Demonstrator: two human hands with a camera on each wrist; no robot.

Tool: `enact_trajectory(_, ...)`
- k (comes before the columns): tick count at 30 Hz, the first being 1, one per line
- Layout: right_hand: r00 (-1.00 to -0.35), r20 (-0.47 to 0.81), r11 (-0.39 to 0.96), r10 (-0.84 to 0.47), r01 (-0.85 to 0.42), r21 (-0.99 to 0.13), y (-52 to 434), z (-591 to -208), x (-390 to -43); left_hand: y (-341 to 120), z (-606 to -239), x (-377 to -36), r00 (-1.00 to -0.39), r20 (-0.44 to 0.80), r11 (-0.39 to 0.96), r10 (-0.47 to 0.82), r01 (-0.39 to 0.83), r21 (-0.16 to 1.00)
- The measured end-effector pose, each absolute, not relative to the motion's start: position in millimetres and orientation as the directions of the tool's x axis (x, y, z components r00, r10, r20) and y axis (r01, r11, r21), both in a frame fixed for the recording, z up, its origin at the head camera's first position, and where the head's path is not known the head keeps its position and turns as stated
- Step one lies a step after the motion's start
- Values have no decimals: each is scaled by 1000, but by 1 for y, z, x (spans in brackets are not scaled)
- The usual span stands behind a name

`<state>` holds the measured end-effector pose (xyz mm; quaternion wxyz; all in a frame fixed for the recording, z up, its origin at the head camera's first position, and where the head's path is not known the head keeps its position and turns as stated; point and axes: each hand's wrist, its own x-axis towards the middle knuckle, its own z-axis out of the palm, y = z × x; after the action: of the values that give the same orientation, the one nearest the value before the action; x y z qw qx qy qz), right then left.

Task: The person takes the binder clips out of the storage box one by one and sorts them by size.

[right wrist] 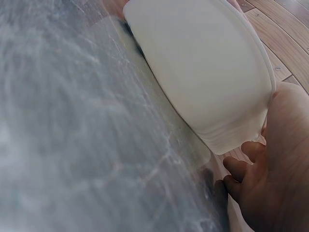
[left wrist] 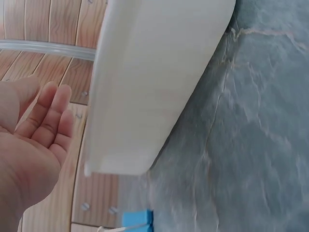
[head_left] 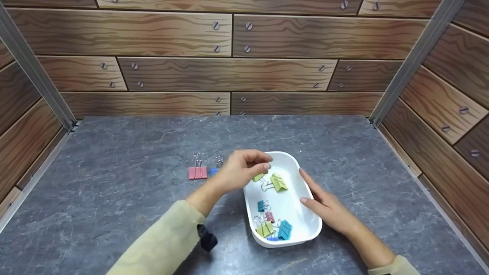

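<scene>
A white oval tray (head_left: 303, 229) sits on the grey stone-look table and holds several binder clips: green (head_left: 279, 182), teal (head_left: 284, 230) and a small pink one (head_left: 269, 216). My left hand (head_left: 263, 165) hovers over the tray's far left rim with loosely curled fingers, just above a small green clip (head_left: 258, 177). In the left wrist view its fingers (left wrist: 48, 121) are relaxed and hold nothing, beside the tray's wall (left wrist: 154, 82). My right hand (head_left: 307, 186) rests flat against the tray's right rim, fingers straight; the right wrist view shows this hand (right wrist: 270, 183) by the tray (right wrist: 203, 72).
A pink binder clip (head_left: 197, 172) and a blue one (head_left: 214, 171) lie on the table left of the tray; the blue clip (left wrist: 137, 218) also shows in the left wrist view. Wood-pattern walls close in the back and both sides.
</scene>
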<state>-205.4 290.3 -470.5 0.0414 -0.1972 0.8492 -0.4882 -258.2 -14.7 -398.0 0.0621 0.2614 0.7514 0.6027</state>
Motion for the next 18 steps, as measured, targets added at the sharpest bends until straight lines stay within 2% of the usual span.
enact_trajectory(9, -915, 113, 443, -388, -293, -847, 289, -472, -205, 4, -411, -265, -833, 170, 165, 526, 296, 941)
enact_trajectory(18, -920, 104, 460, -377, -284, -841, 291, -472, -206, 9, -413, -271, -837, 113, 278, 536, 301, 912)
